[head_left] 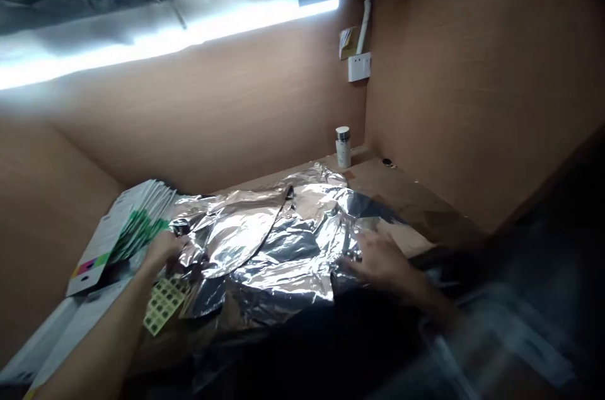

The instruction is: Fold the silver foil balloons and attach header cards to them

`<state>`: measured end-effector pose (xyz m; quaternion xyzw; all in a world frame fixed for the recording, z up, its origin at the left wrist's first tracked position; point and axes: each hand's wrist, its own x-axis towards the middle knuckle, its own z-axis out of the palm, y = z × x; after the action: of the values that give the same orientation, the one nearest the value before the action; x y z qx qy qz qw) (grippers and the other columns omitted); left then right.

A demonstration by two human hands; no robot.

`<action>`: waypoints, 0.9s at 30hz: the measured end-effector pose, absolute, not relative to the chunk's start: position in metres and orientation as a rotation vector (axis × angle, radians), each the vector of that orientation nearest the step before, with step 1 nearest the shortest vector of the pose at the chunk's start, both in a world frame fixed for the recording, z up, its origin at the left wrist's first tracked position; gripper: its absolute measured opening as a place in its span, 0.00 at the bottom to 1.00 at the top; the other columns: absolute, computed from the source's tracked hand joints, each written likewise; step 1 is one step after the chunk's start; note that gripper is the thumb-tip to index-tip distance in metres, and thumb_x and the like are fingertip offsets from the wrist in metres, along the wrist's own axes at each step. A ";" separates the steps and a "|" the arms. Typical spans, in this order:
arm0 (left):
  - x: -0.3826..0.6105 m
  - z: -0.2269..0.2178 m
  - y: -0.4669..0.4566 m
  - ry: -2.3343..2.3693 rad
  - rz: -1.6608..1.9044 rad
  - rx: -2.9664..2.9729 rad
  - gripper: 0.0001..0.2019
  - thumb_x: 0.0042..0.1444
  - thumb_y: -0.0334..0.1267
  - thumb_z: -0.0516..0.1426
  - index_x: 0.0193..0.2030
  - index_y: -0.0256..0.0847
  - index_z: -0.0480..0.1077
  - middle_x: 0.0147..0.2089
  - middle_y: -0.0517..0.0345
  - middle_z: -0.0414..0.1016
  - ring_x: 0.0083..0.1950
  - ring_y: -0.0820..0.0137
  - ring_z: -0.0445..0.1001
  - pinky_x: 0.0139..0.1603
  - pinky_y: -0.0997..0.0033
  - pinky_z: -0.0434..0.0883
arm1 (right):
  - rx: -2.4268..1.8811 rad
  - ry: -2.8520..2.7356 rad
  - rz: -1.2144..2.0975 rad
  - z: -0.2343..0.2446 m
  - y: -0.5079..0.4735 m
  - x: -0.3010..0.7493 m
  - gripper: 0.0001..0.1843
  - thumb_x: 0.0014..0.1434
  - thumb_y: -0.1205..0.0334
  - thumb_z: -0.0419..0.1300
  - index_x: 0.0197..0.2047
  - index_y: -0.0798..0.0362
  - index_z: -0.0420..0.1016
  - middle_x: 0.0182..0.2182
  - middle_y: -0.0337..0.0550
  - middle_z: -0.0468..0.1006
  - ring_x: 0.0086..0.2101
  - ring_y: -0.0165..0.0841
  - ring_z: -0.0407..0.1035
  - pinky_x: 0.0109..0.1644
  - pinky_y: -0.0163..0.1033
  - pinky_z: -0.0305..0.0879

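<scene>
A large crumpled sheet of silver foil (pixel 265 242) lies across the brown desktop (pixel 406 198), its surface creased and shiny. My left hand (pixel 163 250) pinches the foil's left edge between the fingers. My right hand (pixel 380 263) lies at the foil's right side with its fingers on the creased metal, and I cannot tell if it grips. A stack of printed cards with green marks (pixel 125 233) fans out just beyond my left hand. Under my left wrist lies a yellow-green sheet of small squares (pixel 163 303).
Tan laminate walls (pixel 189 129) enclose the desk on three sides, with a bright light strip (pixel 165 38) along the back. A white bottle with a metal cap (pixel 343 147) stands at the back, below a white wall socket (pixel 359 67). A blurred dark shape fills the lower right.
</scene>
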<state>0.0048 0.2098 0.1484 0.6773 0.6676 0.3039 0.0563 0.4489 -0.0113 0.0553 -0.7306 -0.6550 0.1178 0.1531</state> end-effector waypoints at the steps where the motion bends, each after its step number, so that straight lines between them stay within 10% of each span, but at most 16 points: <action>1: 0.007 0.143 0.205 2.030 0.911 2.089 0.25 0.53 0.62 0.59 0.42 0.39 0.70 0.41 0.45 0.80 0.51 0.49 0.76 0.50 0.48 0.73 | -2.084 -1.909 0.313 0.044 -0.021 0.434 0.40 0.59 0.26 0.54 0.55 0.53 0.76 0.51 0.61 0.77 0.51 0.53 0.69 0.60 0.56 0.57; 6: 0.038 0.090 0.132 1.502 0.556 2.399 0.26 0.62 0.61 0.54 0.58 0.47 0.75 0.61 0.52 0.77 0.62 0.56 0.73 0.64 0.57 0.70 | -2.152 -1.926 0.097 0.012 -0.010 0.410 0.39 0.60 0.28 0.56 0.59 0.52 0.72 0.55 0.63 0.71 0.56 0.57 0.63 0.60 0.63 0.53; 13: 0.100 0.024 0.115 0.806 0.002 2.826 0.31 0.73 0.54 0.44 0.78 0.48 0.49 0.81 0.54 0.38 0.80 0.55 0.37 0.78 0.46 0.39 | -2.239 -2.044 0.316 0.061 0.082 0.456 0.36 0.60 0.35 0.62 0.60 0.53 0.72 0.62 0.63 0.68 0.63 0.59 0.58 0.64 0.64 0.48; 18: 0.137 0.027 0.198 0.880 0.182 2.816 0.30 0.73 0.50 0.44 0.76 0.37 0.54 0.79 0.45 0.48 0.80 0.57 0.43 0.77 0.52 0.46 | -2.237 -2.047 0.277 0.091 0.070 0.437 0.33 0.70 0.38 0.49 0.57 0.58 0.75 0.57 0.65 0.74 0.58 0.55 0.67 0.62 0.58 0.57; 23: 0.144 0.036 0.199 0.933 0.372 2.792 0.28 0.71 0.49 0.50 0.73 0.39 0.59 0.78 0.40 0.51 0.77 0.49 0.51 0.73 0.41 0.55 | -1.532 -2.568 0.060 0.044 -0.014 0.372 0.50 0.52 0.40 0.72 0.72 0.44 0.60 0.70 0.56 0.60 0.66 0.59 0.56 0.67 0.64 0.48; 27: 0.104 0.047 0.146 0.793 0.376 2.776 0.24 0.69 0.51 0.55 0.68 0.45 0.67 0.74 0.46 0.61 0.72 0.53 0.61 0.71 0.47 0.61 | -1.120 -2.520 -0.265 -0.003 -0.041 0.346 0.25 0.67 0.65 0.60 0.66 0.49 0.68 0.64 0.54 0.71 0.63 0.47 0.63 0.65 0.56 0.52</action>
<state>0.1039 0.1456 0.0469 0.9472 0.2705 0.1282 0.1148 0.3460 -0.0414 -0.0027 -0.3973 -0.8940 -0.0939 0.1847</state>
